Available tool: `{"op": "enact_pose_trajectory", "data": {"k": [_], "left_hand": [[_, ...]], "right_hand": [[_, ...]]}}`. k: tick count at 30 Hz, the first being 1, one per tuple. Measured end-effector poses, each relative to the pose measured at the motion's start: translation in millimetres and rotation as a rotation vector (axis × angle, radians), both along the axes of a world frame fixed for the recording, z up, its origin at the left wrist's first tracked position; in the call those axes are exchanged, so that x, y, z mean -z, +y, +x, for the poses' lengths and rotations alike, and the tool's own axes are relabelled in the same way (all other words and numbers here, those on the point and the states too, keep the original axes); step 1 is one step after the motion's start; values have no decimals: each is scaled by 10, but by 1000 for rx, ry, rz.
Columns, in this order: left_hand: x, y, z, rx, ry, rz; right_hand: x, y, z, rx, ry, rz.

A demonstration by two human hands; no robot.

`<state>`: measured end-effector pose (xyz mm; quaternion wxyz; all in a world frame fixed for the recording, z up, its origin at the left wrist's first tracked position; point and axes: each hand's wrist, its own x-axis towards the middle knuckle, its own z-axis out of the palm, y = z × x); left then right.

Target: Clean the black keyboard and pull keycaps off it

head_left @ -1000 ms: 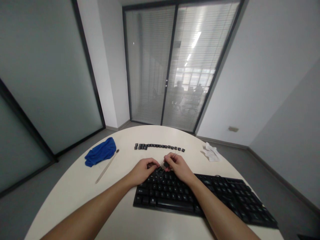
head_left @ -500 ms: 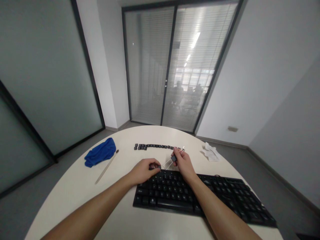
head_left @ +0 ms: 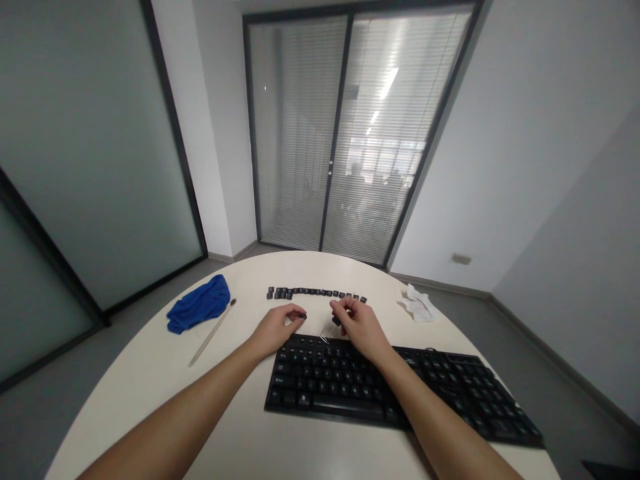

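A black keyboard (head_left: 345, 387) lies on the table, its back left keys just in front of my hands. Beyond its back left edge, my left hand (head_left: 274, 329) is closed in a pinch on a small dark keycap (head_left: 303, 316), mostly covered by the fingers. My right hand (head_left: 361, 325) is over the back edge of the keyboard, its fingers closed round the dark grip of a keycap puller (head_left: 337, 321). The puller's thin wire end points down toward the keys. Loose black keycaps (head_left: 313, 291) lie in a row behind both hands, with a small cluster at the left end.
A crumpled blue cloth (head_left: 199, 305) and a slim brush (head_left: 213, 333) lie on the left of the round white table (head_left: 235, 420). White crumpled tissue (head_left: 419, 304) sits at the back right. Past the table's curved far edge stands a glass partition (head_left: 300, 147) with blinds.
My left hand has moved back and left, off the keyboard's back edge. The puller has turned in my right hand, and its wire end is now less visible.
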<state>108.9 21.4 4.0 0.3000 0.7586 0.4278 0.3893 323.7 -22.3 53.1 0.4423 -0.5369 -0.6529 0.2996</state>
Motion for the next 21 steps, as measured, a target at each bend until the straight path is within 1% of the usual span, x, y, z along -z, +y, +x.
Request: {"op": "enact_pose_trajectory", "data": {"k": [3, 5, 7, 8, 11, 14, 16, 18, 21], "left_hand": [[28, 30, -20, -16, 43, 80], [34, 34, -24, -23, 55, 62], [39, 32, -25, -26, 54, 29], [43, 32, -25, -23, 48, 21], [74, 45, -25, -32, 41, 14], [115, 75, -24, -62, 37, 4], [128, 91, -26, -69, 24, -10], [123, 98, -32, -67, 7, -27], [94, 93, -47, -72, -12, -29]], "right_hand": [[-250, -113, 47, -95, -138, -41], [-396, -169, 111, -141, -197, -63], [-482, -196, 193, -185, -205, -87], [-498, -201, 234, -198, -198, -102], [-451, -213, 328, -201, -172, -136], [-326, -247, 362, -209, -133, -129], [-234, -270, 363, -236, -68, -126], [-147, -279, 359, -253, -10, -124], [-40, -276, 350, -248, 17, -92]]}}
